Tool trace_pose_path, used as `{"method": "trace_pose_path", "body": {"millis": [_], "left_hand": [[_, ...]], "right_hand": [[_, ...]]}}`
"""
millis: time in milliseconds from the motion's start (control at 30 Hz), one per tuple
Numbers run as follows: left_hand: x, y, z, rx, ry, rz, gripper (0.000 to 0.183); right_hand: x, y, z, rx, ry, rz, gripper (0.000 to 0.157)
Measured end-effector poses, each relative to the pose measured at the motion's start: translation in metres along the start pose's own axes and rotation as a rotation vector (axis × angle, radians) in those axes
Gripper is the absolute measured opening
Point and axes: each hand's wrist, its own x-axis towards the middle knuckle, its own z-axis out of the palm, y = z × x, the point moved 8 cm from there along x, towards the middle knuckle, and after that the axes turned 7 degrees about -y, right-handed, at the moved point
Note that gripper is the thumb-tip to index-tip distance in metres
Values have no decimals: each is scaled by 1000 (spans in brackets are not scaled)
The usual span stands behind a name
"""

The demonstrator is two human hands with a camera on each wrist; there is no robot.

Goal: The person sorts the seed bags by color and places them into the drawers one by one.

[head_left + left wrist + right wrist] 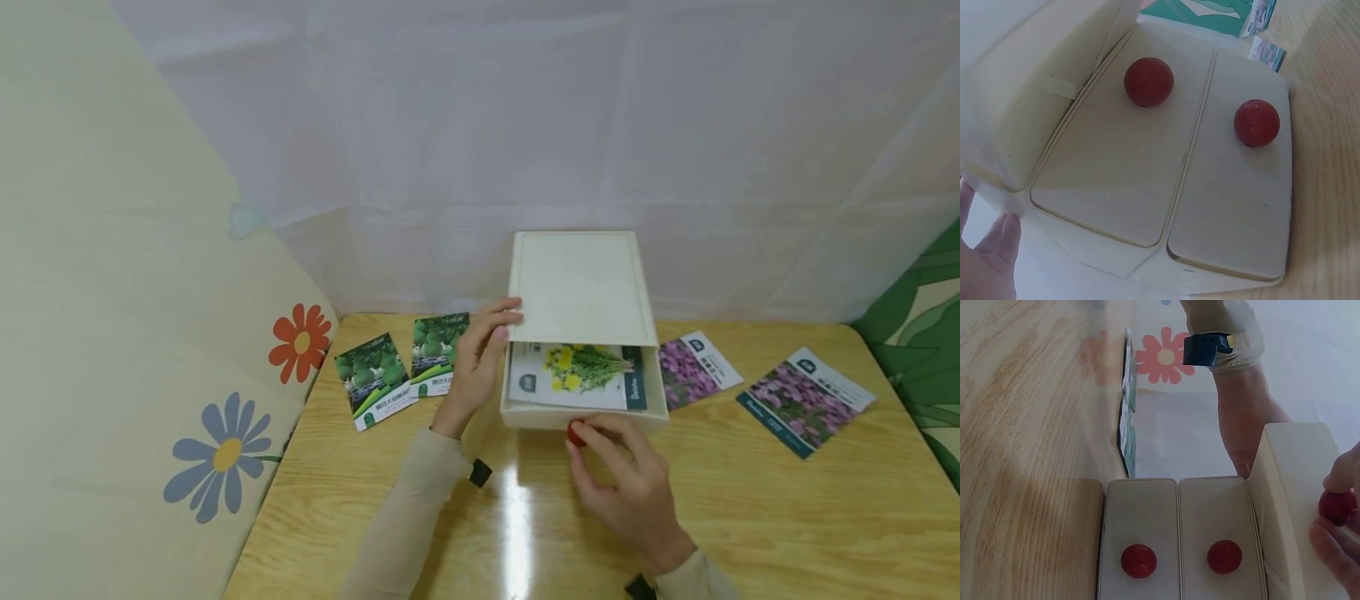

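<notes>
A small white drawer cabinet [581, 287] stands on the table with its top drawer [536, 418] pulled partway out. Inside lies a seed packet [588, 369] picturing yellow flowers. My right hand [626, 479] pinches that drawer's red round knob [1336, 506] between thumb and fingers. On the cabinet's left side rests my left hand [480, 358], fingers fairly straight against its wall and top edge. Two lower drawers, flush in the cabinet, show their own red knobs [1149, 82] in both wrist views. Only the fingers of the left hand [991, 256] appear in the left wrist view.
Two green-pictured seed packets [373, 382] lie left of the cabinet. To its right are two packets with purple flowers, one [693, 371] partly behind the cabinet and another [806, 402] farther right. A pale cloth [465, 150] hangs behind the wooden table [750, 517].
</notes>
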Motion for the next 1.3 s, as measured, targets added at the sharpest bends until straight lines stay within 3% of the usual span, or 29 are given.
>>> {"method": "trace_pose_path", "body": {"millis": [233,533,1300], "left_hand": [[0,1,1,-26,3,41,29],[-1,0,2,-18,10,38,30],[-1,3,2,4,23,68,32]], "right_hand": [[1,4,3,3,-13,32,22],[5,9,4,38,12,9,24],[8,22,9,25,-21,47,28]]}}
